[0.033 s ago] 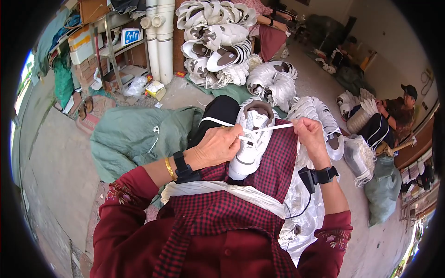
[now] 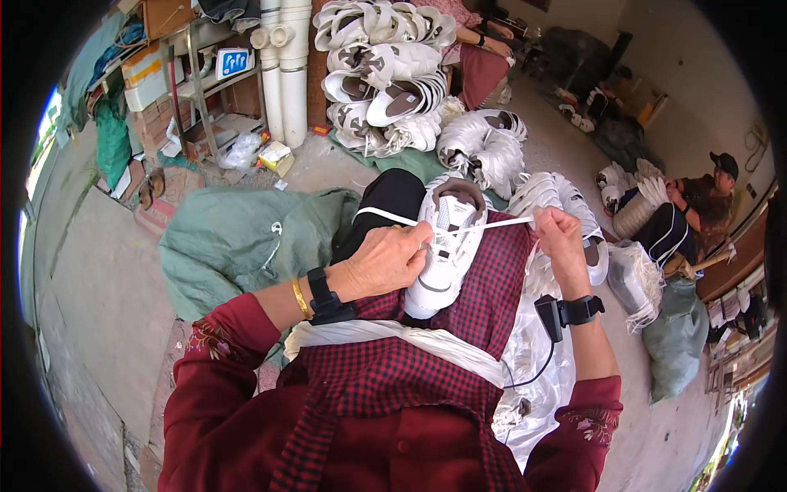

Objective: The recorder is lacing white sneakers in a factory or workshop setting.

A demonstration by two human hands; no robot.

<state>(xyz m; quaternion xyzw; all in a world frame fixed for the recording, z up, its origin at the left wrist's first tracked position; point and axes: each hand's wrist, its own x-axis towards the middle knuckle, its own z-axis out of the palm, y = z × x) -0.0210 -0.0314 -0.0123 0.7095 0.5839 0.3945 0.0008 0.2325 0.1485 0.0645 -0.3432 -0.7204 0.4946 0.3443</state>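
Note:
A white sneaker (image 2: 443, 266) with a brown lining lies across my lap, its toe toward me. My left hand (image 2: 389, 261) is closed at the shoe's left edge, its fingertips by the lacing; exactly what they pinch is partly hidden. Between finger and thumb, my right hand (image 2: 561, 238) pinches a white shoelace (image 2: 506, 221). That lace runs taut from the eyelets out to the right. Another loose lace end (image 2: 386, 216) trails left over my dark-clad knee. Under the shoe is a red and black checked apron (image 2: 497, 283).
Stacks of white shoe uppers (image 2: 385, 66) stand ahead, and more nested uppers (image 2: 566, 201) lie by my right knee. A green sack (image 2: 246, 246) sits at the left. Another person (image 2: 711, 193) works at the right. White pipes (image 2: 284, 74) rise beside a cluttered shelf (image 2: 205, 86).
My right hand has moved slightly to the right with the lace, and a longer stretch of it shows. The lace lies closer to the shoe's eyelets. My left hand stays nearly still.

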